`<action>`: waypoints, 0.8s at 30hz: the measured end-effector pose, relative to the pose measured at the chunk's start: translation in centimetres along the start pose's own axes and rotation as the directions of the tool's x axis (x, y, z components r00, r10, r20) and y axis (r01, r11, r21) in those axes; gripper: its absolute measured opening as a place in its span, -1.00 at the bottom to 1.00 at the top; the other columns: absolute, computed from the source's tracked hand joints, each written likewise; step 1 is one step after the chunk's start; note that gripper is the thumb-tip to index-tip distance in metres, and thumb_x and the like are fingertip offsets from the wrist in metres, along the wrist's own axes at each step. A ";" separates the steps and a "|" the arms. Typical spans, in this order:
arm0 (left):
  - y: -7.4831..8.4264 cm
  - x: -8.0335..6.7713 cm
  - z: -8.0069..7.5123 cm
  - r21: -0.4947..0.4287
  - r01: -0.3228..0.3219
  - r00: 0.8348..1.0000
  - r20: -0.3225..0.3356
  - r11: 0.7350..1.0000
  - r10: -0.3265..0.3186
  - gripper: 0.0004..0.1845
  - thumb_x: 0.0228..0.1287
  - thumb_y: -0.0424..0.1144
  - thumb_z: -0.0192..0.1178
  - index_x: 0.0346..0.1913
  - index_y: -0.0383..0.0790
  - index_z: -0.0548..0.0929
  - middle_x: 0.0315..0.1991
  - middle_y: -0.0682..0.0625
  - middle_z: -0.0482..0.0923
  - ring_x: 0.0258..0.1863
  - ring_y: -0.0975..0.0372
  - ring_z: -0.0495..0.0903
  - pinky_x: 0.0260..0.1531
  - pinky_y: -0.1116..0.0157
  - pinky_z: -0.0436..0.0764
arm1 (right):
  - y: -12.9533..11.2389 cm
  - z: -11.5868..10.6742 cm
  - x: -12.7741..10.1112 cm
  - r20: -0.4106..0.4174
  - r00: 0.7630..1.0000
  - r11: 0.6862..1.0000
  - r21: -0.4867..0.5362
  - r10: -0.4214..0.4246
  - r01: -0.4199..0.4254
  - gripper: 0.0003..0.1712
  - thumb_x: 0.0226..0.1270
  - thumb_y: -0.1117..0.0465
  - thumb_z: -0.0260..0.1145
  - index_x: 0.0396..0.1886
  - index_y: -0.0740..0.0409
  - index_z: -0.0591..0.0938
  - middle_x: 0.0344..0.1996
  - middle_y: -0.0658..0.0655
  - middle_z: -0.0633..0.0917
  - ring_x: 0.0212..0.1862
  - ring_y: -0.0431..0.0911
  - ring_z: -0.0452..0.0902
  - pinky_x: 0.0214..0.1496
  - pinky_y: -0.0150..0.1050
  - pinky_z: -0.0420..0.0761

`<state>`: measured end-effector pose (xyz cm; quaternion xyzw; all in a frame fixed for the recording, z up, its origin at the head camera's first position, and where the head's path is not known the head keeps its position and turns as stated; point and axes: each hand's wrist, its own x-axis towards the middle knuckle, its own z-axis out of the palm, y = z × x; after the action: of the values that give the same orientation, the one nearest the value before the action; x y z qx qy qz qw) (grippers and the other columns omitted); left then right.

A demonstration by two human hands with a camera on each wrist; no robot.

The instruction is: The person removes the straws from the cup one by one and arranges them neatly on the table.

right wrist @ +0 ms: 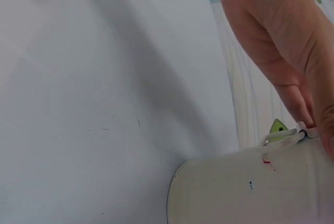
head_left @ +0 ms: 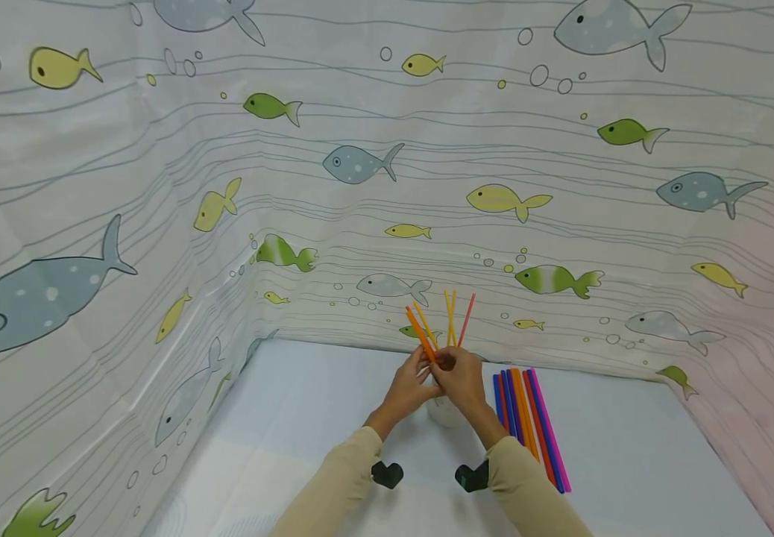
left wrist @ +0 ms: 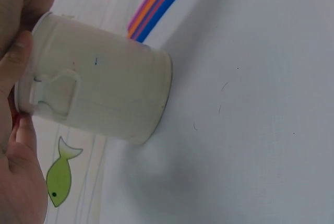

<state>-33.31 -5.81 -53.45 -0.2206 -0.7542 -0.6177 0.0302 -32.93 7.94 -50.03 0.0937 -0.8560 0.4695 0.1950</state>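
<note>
A small white bucket (head_left: 446, 412) with a wire-like side handle stands on the table under both hands. Several thin yellow straws (head_left: 450, 317) and a red straw (head_left: 467, 317) rise from behind the hands, at the bucket's mouth. Orange straws (head_left: 419, 330) slant up to the left, pinched at their lower end by the fingers of my right hand (head_left: 462, 379). My left hand (head_left: 406, 386) is close against them at the rim, its fingers bent; its grip is partly hidden. In the left wrist view the bucket's wall (left wrist: 104, 78) shows small ink marks.
To the right of the bucket lies a row of blue, red, orange and magenta straws (head_left: 528, 418), side by side on the white table (head_left: 635, 447). A fish-patterned sheet (head_left: 427, 179) covers the surrounding walls.
</note>
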 end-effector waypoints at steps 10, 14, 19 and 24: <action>0.3 -0.1 0.0 0.012 -0.004 1.000 0.008 1.000 0.004 0.02 0.03 -0.32 0.50 0.51 -0.20 0.10 0.36 -0.09 0.32 0.31 0.12 0.38 0.22 0.31 0.43 | 0.0 0.0 -0.3 -0.001 1.000 1.000 -0.025 -0.013 0.013 -0.82 0.07 0.38 0.49 -0.28 0.24 0.72 -0.43 0.04 0.68 -0.39 -0.14 0.60 -0.32 -0.30 0.70; 0.5 0.0 0.0 0.016 0.017 1.000 0.014 1.000 -0.017 0.03 0.03 -0.29 0.50 0.52 -0.14 0.09 0.37 -0.04 0.30 0.32 0.17 0.37 0.21 0.36 0.43 | 0.2 0.0 -0.2 -0.011 0.999 0.999 -0.037 -0.031 0.031 -0.83 0.07 0.38 0.49 -0.30 0.24 0.72 -0.44 0.05 0.69 -0.40 -0.15 0.61 -0.33 -0.31 0.70; 0.5 -0.1 0.0 0.013 0.020 1.000 0.012 1.000 -0.021 0.04 0.03 -0.29 0.50 0.52 -0.14 0.08 0.37 -0.05 0.30 0.32 0.17 0.37 0.21 0.36 0.42 | 0.2 -0.1 -0.2 -0.018 0.999 0.999 -0.036 -0.036 0.036 -0.83 0.07 0.37 0.49 -0.30 0.23 0.72 -0.43 0.04 0.70 -0.39 -0.15 0.61 -0.33 -0.31 0.70; 0.3 -0.1 0.0 0.008 -0.006 1.000 0.013 1.000 0.006 0.05 0.05 -0.34 0.48 0.52 -0.21 0.04 0.35 -0.13 0.31 0.32 0.11 0.37 0.23 0.26 0.42 | -0.3 -0.3 -0.2 -0.015 1.000 0.999 -0.030 -0.019 0.019 -0.83 0.11 0.35 0.48 -0.27 0.23 0.72 -0.40 0.05 0.69 -0.36 -0.14 0.63 -0.27 -0.27 0.72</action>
<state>-33.11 -5.80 -53.22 -0.2268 -0.7561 -0.6132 0.0282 -32.55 8.04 -49.69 0.0955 -0.8604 0.4556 0.2073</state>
